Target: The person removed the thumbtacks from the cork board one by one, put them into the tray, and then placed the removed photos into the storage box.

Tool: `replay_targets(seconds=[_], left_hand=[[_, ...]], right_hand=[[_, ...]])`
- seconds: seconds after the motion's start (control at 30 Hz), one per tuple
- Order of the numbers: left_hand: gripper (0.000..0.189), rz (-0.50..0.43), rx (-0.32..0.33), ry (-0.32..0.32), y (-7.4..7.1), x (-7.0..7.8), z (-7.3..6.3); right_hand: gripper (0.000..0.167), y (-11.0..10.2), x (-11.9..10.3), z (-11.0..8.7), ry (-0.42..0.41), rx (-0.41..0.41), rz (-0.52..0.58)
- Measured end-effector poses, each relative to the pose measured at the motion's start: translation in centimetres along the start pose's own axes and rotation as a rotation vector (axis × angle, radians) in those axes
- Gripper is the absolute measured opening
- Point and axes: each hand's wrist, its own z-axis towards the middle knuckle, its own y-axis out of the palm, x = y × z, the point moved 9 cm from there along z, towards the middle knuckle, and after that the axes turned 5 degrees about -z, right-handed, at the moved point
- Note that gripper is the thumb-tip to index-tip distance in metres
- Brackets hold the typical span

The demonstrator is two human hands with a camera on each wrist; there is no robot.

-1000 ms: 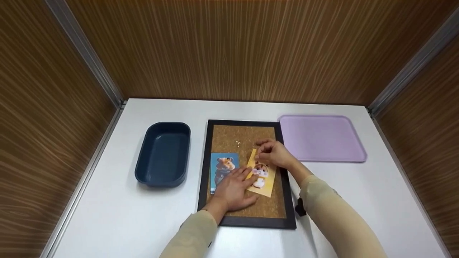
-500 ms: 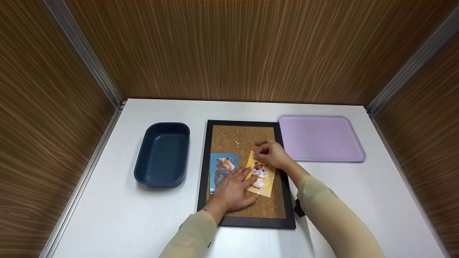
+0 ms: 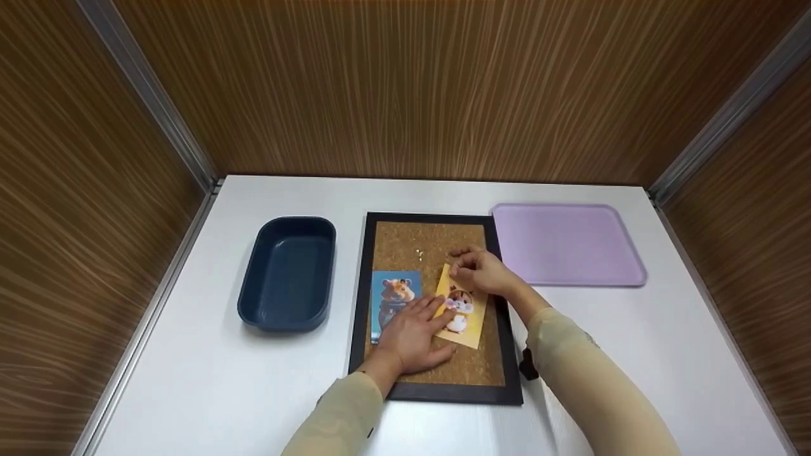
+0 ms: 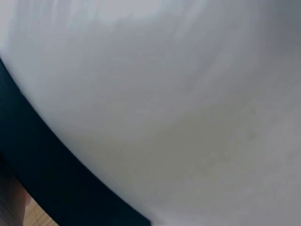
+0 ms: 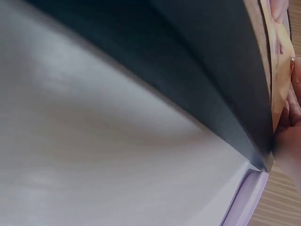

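A cork board (image 3: 437,244) in a black frame bears two hamster picture cards. My left hand (image 3: 415,335) lies spread, palm down, overlapping the blue card (image 3: 388,297), its fingertips resting on the yellow card (image 3: 466,335). The yellow card sits tilted on the right half. At its upper edge, thumb and fingers of my right hand (image 3: 485,272) are drawn together in a pinch. A tiny shiny thumbtack (image 5: 292,59) shows at those fingertips in the right wrist view, where the card bows up from the cork. Several small gold thumbtacks (image 3: 419,254) lie above the blue card.
A dark blue rectangular bin (image 3: 288,278) stands left of the board on the white table (image 3: 190,380). To the right, a flat lilac tray (image 3: 570,244) lies against the frame's upper corner. Wood-grain panels (image 3: 405,88) enclose the back and sides.
The yellow card's upper edge shifts slightly under my right fingers, and its glare comes and goes. My right hand moves very slightly left; my left hand stays in place.
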Motion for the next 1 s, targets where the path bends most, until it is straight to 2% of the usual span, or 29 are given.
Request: replay_targets(seconds=[0.27, 0.4, 0.53, 0.73, 1.0], left_hand=[[0.073, -0.003, 0.002, 0.001, -0.1, 0.1, 0.0], [0.072, -0.010, 0.007, 0.002, -0.1, 0.0, -0.1], [0.071, -0.012, 0.011, 0.005, 0.0, 0.0, -0.1], [0.072, -0.006, -0.002, 0.003, 0.1, -0.1, 0.0], [0.072, -0.004, 0.002, -0.001, 0.0, -0.1, 0.0]], right_hand=[[0.012, -0.3, 0.0, -0.2, -0.008, -0.084, 0.094], [0.015, -0.7, -2.0, -1.0, -0.012, -0.093, 0.174], [0.017, -1.0, -3.4, -1.5, 0.014, -0.082, 0.219], [0.018, -1.4, -3.0, -1.6, 0.024, -0.036, 0.251], [0.022, -1.9, -2.2, -1.7, 0.066, 0.057, 0.377]])
